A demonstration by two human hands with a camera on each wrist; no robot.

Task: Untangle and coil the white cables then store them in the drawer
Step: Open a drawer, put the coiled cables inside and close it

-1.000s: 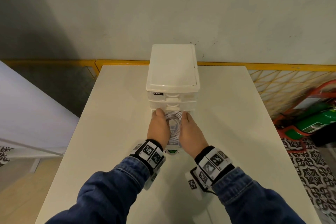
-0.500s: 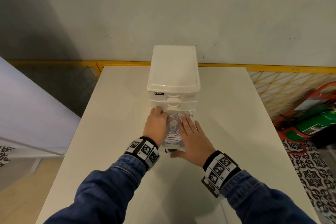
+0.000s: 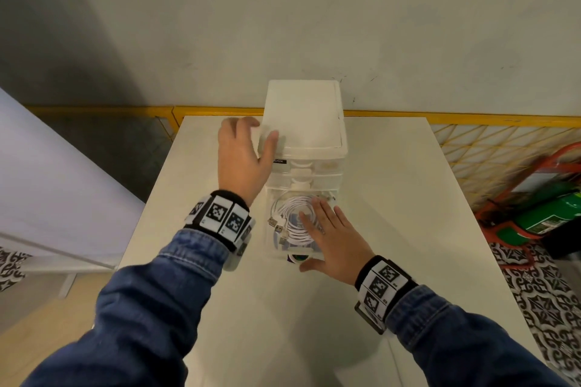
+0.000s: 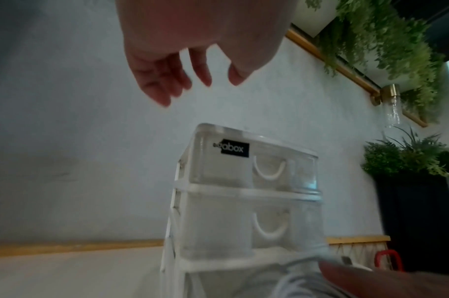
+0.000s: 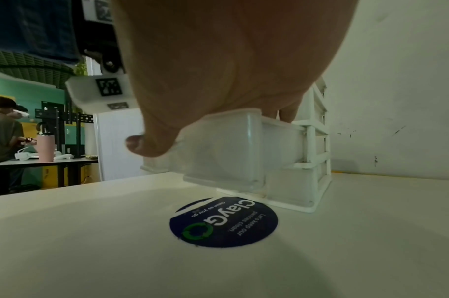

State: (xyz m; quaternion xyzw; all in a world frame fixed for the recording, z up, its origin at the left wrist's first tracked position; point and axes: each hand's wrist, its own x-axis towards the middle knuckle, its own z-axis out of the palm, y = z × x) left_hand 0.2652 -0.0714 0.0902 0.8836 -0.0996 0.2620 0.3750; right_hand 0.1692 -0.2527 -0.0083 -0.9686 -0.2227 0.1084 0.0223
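Observation:
The coiled white cables [image 3: 290,214] lie in the pulled-out bottom drawer [image 3: 279,256] of a white drawer unit [image 3: 305,116]. My right hand [image 3: 330,232] lies flat over the drawer, with straight fingers on the coil and the thumb at the drawer's front. In the right wrist view the palm [image 5: 218,70] sits on the drawer's front rim [image 5: 226,153]. My left hand [image 3: 242,151] is raised at the unit's top left corner with relaxed fingers. The left wrist view shows it [image 4: 182,76] hovering above the unit [image 4: 218,171], holding nothing.
The unit stands on a white table [image 3: 377,198], against the wall. A round blue sticker [image 5: 223,221] lies on the table under the drawer's front. Beside the table on the right are a yellow mesh fence [image 3: 503,141] and a green cylinder [image 3: 550,214] in a red frame.
My left hand left the drawer and rose to the unit's top left corner. The right hand opened flat and stays on the coil in the drawer.

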